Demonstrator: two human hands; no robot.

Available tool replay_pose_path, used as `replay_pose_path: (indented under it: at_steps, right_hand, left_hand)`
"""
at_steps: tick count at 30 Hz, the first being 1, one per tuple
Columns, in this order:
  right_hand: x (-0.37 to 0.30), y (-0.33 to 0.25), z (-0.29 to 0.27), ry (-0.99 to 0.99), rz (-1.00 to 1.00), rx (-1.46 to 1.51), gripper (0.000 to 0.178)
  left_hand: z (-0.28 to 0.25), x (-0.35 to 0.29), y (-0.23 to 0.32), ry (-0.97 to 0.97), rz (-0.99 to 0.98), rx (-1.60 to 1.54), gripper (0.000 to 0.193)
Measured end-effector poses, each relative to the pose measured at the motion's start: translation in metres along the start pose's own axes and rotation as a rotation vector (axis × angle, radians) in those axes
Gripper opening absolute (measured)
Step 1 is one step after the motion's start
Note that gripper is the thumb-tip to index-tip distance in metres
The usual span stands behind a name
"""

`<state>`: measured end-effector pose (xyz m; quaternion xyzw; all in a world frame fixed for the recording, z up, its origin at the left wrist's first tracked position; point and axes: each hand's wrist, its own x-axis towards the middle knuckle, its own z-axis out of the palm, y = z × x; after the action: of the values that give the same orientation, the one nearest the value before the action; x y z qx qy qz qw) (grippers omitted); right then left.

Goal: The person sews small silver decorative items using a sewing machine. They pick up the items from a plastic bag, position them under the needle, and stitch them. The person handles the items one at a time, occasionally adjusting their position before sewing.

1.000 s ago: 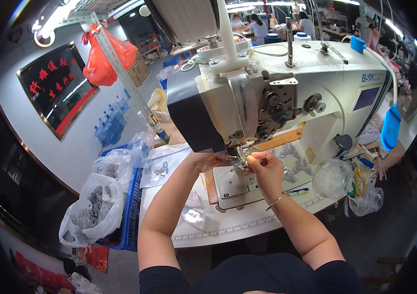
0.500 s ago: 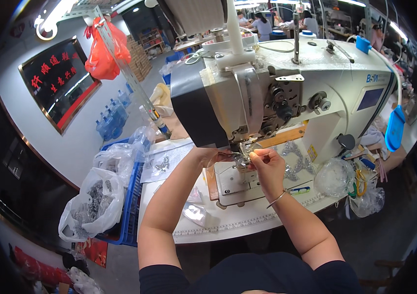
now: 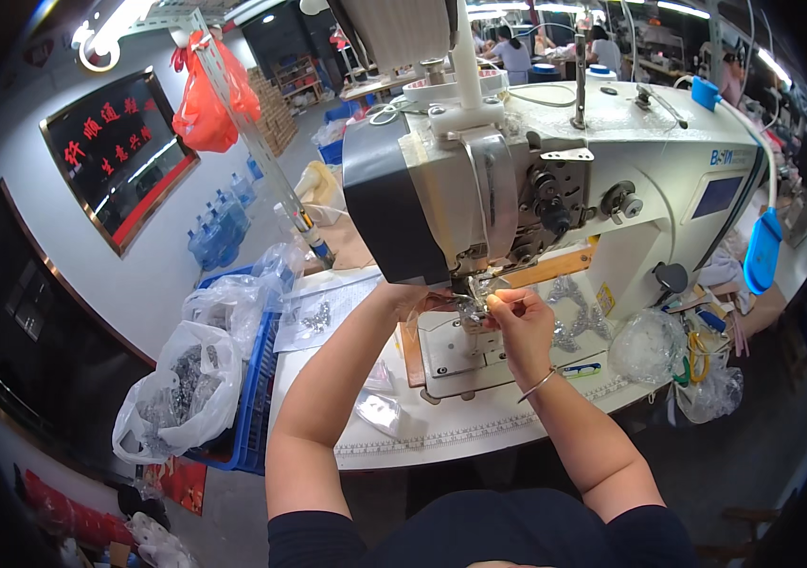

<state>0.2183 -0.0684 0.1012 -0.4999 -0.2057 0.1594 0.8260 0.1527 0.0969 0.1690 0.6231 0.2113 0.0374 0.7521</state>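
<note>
A white sewing machine (image 3: 612, 142) stands in front of me, its dark-covered head leaning over the needle area. Under the head is a small silvery, glittery piece (image 3: 472, 308), at the presser foot. My right hand (image 3: 525, 320) has thumb and forefinger pinched together on the right side of this piece. From the left, my left hand (image 3: 411, 301) reaches in beneath the head, up against the piece; its fingertips are in shadow and partly covered, so their grip is unclear. More silvery glittery pieces (image 3: 574, 317) lie on the machine bed behind my right hand.
A blue crate (image 3: 257, 402) with white plastic bags (image 3: 181, 393) stands left of the table. Small clear packets (image 3: 380, 412) lie near the table's ruler edge (image 3: 460, 437). Right of the bed are a green-blue pen-like tool (image 3: 581, 369), clear bags (image 3: 648, 346) and yellow-handled scissors (image 3: 699, 355).
The view has shifted slightly, so the machine appears a little farther right. Both hands stay at the glittery piece with hardly any visible movement.
</note>
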Motion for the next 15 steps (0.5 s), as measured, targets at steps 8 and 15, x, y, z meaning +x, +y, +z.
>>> replay_pose_path:
  at_steps: [8,15]
  right_hand:
    - [0.0011,-0.0013,0.0012,0.015,-0.011,-0.013,0.011]
    - [0.0021,-0.0041,-0.0014,-0.004,-0.002,-0.047,0.012]
  left_hand:
    - [0.0014,0.0012,0.0021,-0.010,0.001,0.005,0.032]
    - [0.0015,0.0014,0.0013,-0.013,-0.004,0.007,0.028]
